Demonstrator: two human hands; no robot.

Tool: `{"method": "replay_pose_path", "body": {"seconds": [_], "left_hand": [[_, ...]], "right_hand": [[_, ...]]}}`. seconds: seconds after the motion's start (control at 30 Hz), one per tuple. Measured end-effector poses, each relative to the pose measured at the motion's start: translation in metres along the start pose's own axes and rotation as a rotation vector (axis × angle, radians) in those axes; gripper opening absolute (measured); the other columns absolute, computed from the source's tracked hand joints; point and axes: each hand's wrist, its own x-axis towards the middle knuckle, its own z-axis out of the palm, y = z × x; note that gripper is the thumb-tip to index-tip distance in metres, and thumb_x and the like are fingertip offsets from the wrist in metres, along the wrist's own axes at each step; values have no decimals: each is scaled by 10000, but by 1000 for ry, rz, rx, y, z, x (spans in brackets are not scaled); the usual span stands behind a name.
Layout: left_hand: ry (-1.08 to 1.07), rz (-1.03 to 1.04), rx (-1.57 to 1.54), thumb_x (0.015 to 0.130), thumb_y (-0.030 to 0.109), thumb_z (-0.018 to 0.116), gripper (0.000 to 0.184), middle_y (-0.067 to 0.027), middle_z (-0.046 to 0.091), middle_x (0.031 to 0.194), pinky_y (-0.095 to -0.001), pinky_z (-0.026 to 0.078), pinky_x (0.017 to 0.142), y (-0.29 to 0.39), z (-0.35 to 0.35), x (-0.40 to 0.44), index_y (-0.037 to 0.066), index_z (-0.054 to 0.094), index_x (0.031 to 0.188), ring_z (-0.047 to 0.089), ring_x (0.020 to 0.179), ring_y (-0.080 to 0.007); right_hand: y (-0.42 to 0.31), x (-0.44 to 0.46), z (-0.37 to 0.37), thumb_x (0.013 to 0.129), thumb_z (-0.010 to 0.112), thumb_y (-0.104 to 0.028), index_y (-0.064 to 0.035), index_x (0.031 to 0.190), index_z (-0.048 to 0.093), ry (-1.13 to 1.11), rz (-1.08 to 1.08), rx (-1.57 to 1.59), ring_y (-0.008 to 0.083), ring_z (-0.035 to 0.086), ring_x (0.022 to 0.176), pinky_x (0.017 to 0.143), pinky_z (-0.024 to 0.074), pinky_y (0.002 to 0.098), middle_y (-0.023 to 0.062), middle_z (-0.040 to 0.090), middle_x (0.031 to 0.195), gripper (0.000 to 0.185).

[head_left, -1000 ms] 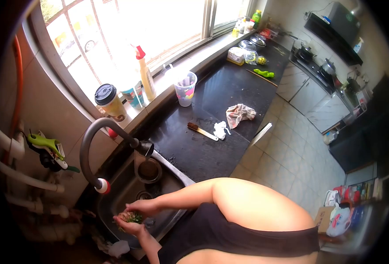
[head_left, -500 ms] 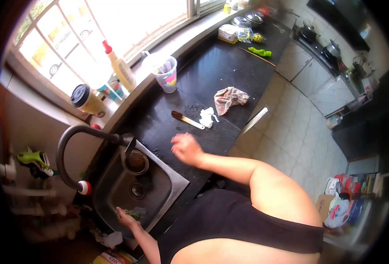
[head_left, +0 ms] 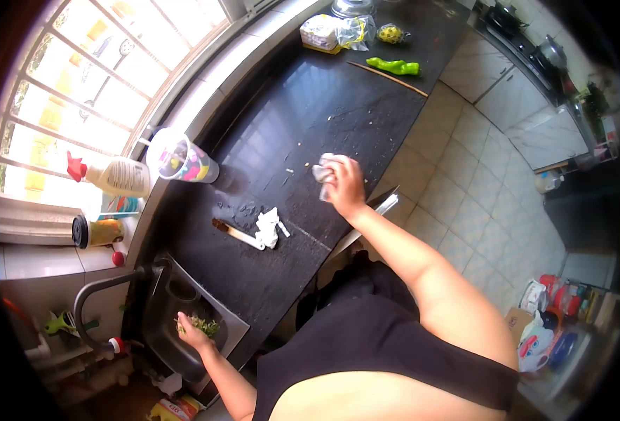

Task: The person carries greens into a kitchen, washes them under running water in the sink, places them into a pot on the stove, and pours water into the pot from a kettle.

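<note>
My left hand (head_left: pixel 192 334) is over the sink (head_left: pixel 234 331), cupped around a small bunch of leafy greens (head_left: pixel 206 325). On the dark counter, my right hand (head_left: pixel 347 186) has its fingers closed on a crumpled cloth (head_left: pixel 320 173), much of which the hand hides. Nearer the sink lie a brush (head_left: pixel 238 234) with dark bristles and a pale handle, and a crumpled white tissue (head_left: pixel 266 229) touching its handle end. Water drops and small crumbs are scattered over the counter around them.
A patterned plastic cup (head_left: pixel 196 166), a spray bottle (head_left: pixel 120 175) and a black-lidded cup (head_left: pixel 103 231) stand by the window. A faucet (head_left: pixel 85 302) arches beside the sink. Green peppers (head_left: pixel 394 67) and a thin stick (head_left: pixel 387 77) lie at the counter's far end.
My right hand has moved up along the counter and taken hold of the cloth. My left hand still holds the greens over the sink. The camera view has turned.
</note>
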Motion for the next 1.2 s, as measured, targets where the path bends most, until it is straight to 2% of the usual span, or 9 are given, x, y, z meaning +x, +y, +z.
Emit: {"method": "replay_pose_path", "body": {"seconds": [0.13, 0.3, 0.4, 0.57, 0.7, 0.77, 0.87, 0.9, 1.2], "left_hand": [[-177, 4, -44, 890, 236, 482, 306, 81, 348, 563, -211, 228, 443, 28, 62, -18, 147, 382, 615, 319, 483, -25], [-433, 67, -21, 891, 217, 480, 323, 61, 366, 552, -207, 256, 439, 54, 140, -22, 111, 390, 599, 337, 480, -31], [-614, 158, -17, 879, 200, 495, 293, 41, 404, 562, -213, 282, 447, 47, 199, -15, 89, 431, 616, 371, 483, -53], [-520, 1503, 615, 839, 101, 501, 129, -98, 531, 682, -377, 374, 543, 49, 291, -35, 42, 567, 745, 489, 603, -248], [-664, 1296, 964, 825, 99, 551, 87, -86, 531, 707, -362, 381, 570, 67, 362, -91, 53, 551, 752, 511, 657, -227], [-819, 1117, 502, 821, 181, 551, 140, -101, 536, 772, -328, 431, 640, 18, 398, -85, 41, 548, 830, 526, 692, -250], [-777, 1677, 978, 801, 222, 501, 250, -80, 543, 805, -376, 431, 555, -31, 445, -84, 51, 540, 979, 529, 661, -251], [-758, 1411, 1549, 809, 237, 459, 266, -80, 551, 840, -373, 428, 539, -31, 460, -107, 76, 535, 1007, 538, 678, -234], [-476, 1390, 1228, 790, 254, 528, 345, -115, 565, 991, -373, 430, 747, -51, 454, -69, 34, 532, 1056, 551, 876, -267]], "right_hand": [[28, -27, -7, 865, 434, -271, -49, 1373, 105, -639, 230, -588, 323, -37, 1327, 1043, 3, 512, 212, 0, 1424, 645], [17, -6, 30, 825, 475, -383, -23, 1366, 130, -598, 188, -374, 307, -37, 1332, 1047, -12, 489, 198, 20, 1430, 736], [8, 12, 22, 797, 517, -382, -75, 1263, 392, -685, 124, -171, 314, 65, 1326, 1038, 21, 523, 211, 150, 1403, 571], [-3, 42, -67, 778, 548, -182, -67, 1020, 530, -174, -100, 197, 291, 443, 1096, 977, 259, 497, 137, 461, 1159, 268], [75, 30, -110, 758, 564, -132, -66, 1004, 559, -342, 113, 26, 263, 503, 1009, 938, 335, 436, 99, 508, 1113, 255], [105, 45, -150, 761, 562, -130, -59, 991, 571, -287, 70, 70, 263, 510, 999, 935, 345, 414, 98, 525, 1093, 241], [161, 58, -205, 749, 574, -123, -55, 941, 593, -254, 88, 116, 260, 525, 979, 882, 395, 386, 90, 547, 1057, 205], [181, 61, -227, 746, 575, -121, -56, 937, 596, -256, 116, 144, 259, 528, 974, 864, 411, 373, 86, 549, 1053, 203], [339, 122, -384, 739, 564, -86, -45, 862, 610, -124, 272, 165, 213, 596, 733, 700, 467, 329, 80, 602, 903, 138]]}}
